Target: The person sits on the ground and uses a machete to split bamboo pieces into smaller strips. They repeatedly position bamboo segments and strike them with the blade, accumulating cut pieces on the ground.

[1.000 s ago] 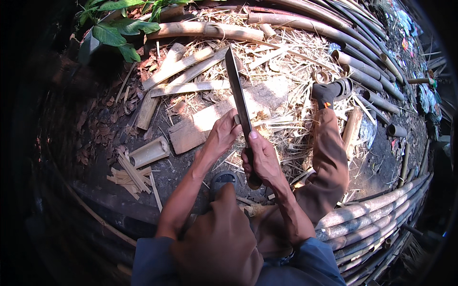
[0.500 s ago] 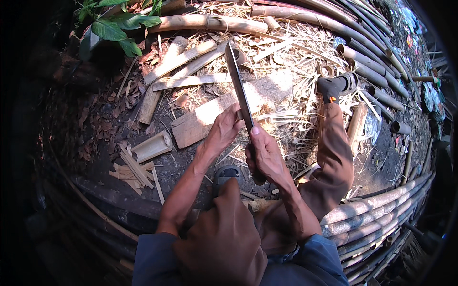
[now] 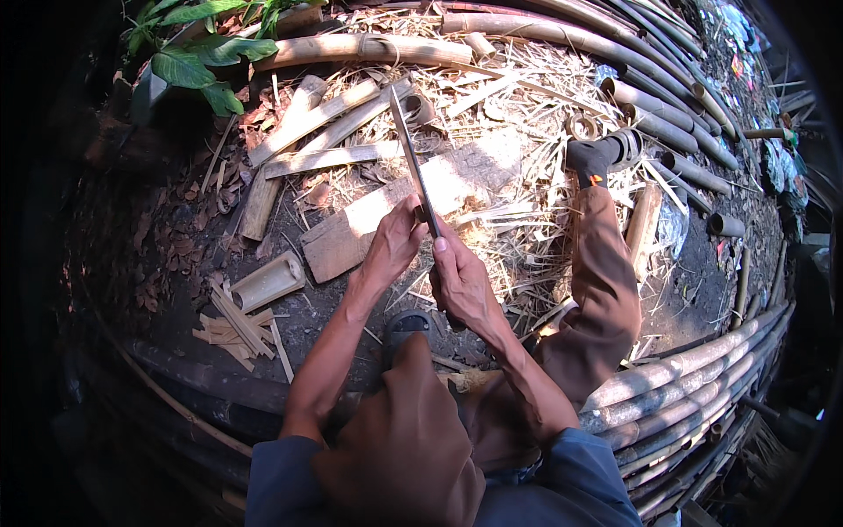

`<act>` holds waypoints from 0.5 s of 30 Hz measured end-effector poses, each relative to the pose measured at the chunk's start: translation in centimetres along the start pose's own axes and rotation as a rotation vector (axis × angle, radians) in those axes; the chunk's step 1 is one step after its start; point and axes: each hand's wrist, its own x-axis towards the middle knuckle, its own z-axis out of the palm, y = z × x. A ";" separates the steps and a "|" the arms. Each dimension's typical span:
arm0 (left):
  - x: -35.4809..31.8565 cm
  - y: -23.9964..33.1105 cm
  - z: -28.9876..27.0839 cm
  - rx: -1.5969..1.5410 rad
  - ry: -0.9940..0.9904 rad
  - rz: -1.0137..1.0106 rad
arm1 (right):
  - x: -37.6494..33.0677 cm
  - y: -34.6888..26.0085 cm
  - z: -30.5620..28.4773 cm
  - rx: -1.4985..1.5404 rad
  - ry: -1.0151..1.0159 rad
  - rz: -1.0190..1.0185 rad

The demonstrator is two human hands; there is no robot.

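A machete (image 3: 409,151) with a long, narrow blade points away from me, tilted a little to the left. My right hand (image 3: 462,283) is wrapped round its dark handle, with the thumb up along the base of the blade. Against the blade's left side, close to the handle, my left hand (image 3: 394,243) is closed with fingers pinched together. A small piece seems to be between those fingers, but they mostly hide it. Beneath the blade, a thick wooden board (image 3: 342,235) lies on the ground amid pale shavings.
A short bamboo section (image 3: 269,283) and a pile of thin bamboo strips (image 3: 234,325) lie at the left. Split bamboo pieces (image 3: 329,158) are beyond the board. Bamboo poles (image 3: 676,386) are stacked at the right, with more poles (image 3: 544,31) at the back. My outstretched foot (image 3: 593,156) rests on shavings.
The whole view has shifted slightly, so the scene sits a little further left. Both hands keep their grips, and the left fingers have turned slightly at the blade.
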 end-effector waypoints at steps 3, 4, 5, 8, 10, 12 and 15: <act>0.4 0.3 -0.2 -0.005 0.027 0.032 | 0.2 0.2 0.0 -0.134 0.060 -0.065; 0.1 -0.1 0.1 0.008 0.047 0.043 | 0.3 -0.1 0.2 -0.187 0.080 -0.081; -0.6 -0.7 0.8 0.021 0.067 0.055 | 0.7 1.6 0.4 -0.148 0.068 -0.027; -0.6 0.4 0.6 -0.057 0.070 0.033 | -0.4 -0.1 0.7 -0.123 0.100 -0.107; 0.7 2.0 -0.8 -0.128 0.031 -0.062 | -0.6 -0.3 0.7 -0.146 0.108 -0.096; -0.3 -0.6 1.0 -0.026 0.096 -0.024 | 0.0 0.7 0.9 -0.156 0.117 -0.093; 0.9 0.0 0.5 -0.042 0.126 0.082 | 0.2 0.4 0.6 -0.113 0.135 -0.081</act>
